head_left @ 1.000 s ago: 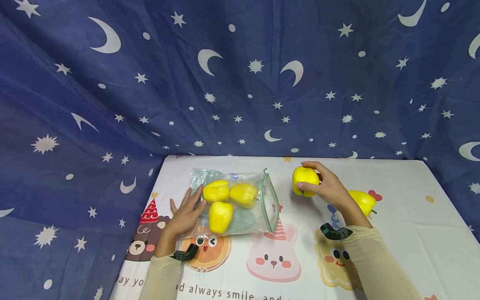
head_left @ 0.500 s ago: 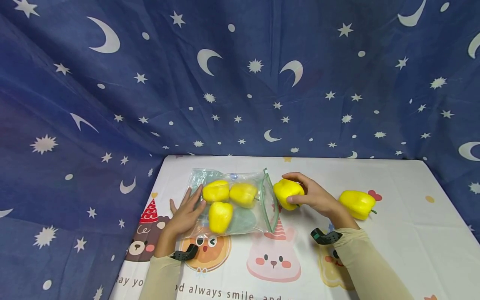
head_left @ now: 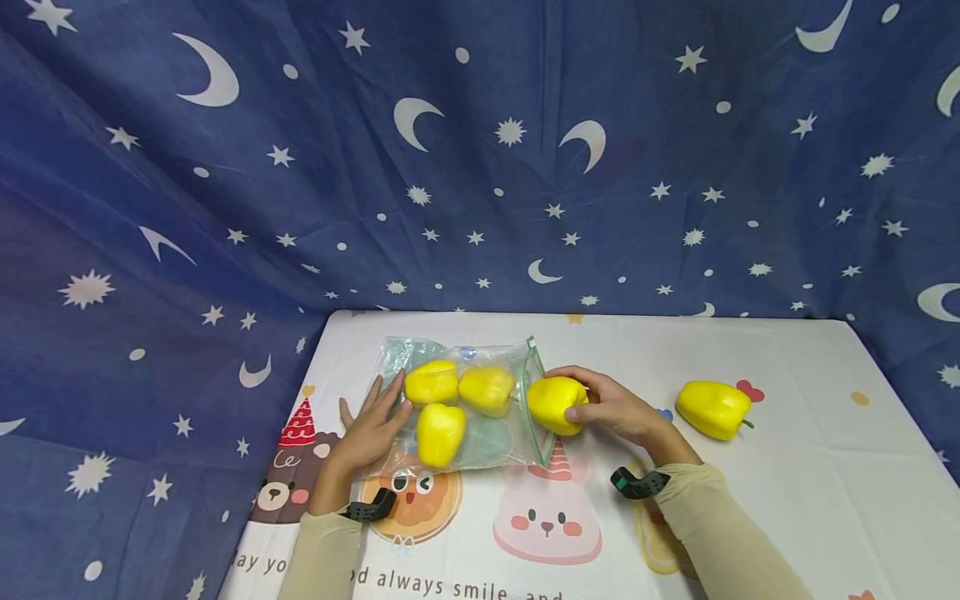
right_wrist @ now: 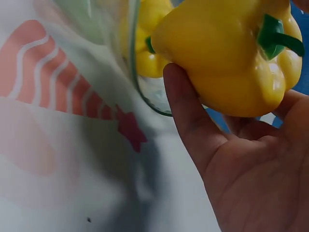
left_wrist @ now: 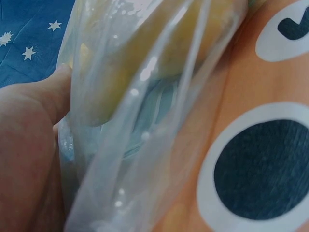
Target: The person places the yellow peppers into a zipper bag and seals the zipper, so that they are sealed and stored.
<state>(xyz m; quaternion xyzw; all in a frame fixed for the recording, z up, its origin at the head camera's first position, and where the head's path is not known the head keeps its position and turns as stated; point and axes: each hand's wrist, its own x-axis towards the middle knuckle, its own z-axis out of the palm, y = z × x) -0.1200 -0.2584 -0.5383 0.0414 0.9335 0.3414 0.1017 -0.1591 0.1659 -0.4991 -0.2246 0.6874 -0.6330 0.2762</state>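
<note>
A clear zip bag (head_left: pixel 480 442) with a green-edged mouth lies flat, its mouth facing right. Inside it are three yellow bell peppers (head_left: pixel 440 434). My left hand (head_left: pixel 369 433) rests on the bag's closed left end with fingers spread, beside the peppers. My right hand (head_left: pixel 617 408) grips another yellow bell pepper (head_left: pixel 553 405) right at the bag's mouth. In the right wrist view, that held pepper (right_wrist: pixel 227 53) shows its green stem toward the palm, and the thumb lies along its side; the bag's green rim (right_wrist: pixel 134 63) stands just behind it.
One more yellow bell pepper (head_left: pixel 714 409) lies on the table to the right, past the right forearm. A white cloth (head_left: pixel 825 483) with cartoon prints covers the table. A dark blue curtain (head_left: pixel 480 167) with moons and stars hangs behind and at the left.
My right hand has carried its bell pepper left and toward me, from right of the bag to its mouth. The left hand and the bag have stayed put.
</note>
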